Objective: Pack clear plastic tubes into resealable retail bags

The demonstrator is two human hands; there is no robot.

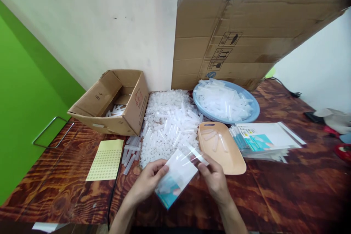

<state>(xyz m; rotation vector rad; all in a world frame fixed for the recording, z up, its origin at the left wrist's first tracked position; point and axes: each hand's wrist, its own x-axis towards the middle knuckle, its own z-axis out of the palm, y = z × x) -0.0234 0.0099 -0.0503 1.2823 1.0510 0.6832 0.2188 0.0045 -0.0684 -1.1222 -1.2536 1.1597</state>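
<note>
Both hands low at centre, gripping a clear plastic packaging pouch point(177, 179) with a teal printed card inside: left hand point(146, 182) pinching its left edge between thumb and fingers, right hand point(215, 179) pinching the top right corner, where a thin clear strip, apparently the sealing flap or a single tube, projects toward 1 o'clock. Pouch held just above the wooden table point(287, 197), tilted, mouth uppermost. At 12 o'clock from the pouch, a large heap of clear plastic tubes point(170, 124), unpacked as yet. At 1 o'clock, a beige oval tray point(231, 161) holding only a few tubes; beyond it, a blue basin point(253, 111) filled with more. At 2 o'clock, a stack of printed pouches point(263, 139), fanned; whether filled or awaiting filling not resolvable at this scale. At 10 o'clock, a yellow sticker sheet point(105, 161) lying flat, untouched, and behind it an open cardboard box point(115, 102) with few pieces in its bottom. Flattened cardboard sheet point(246, 40) propped against the wall. Judged progress: one pouch in hand, bulk of loose stock remaining, box nearly bare.
</note>
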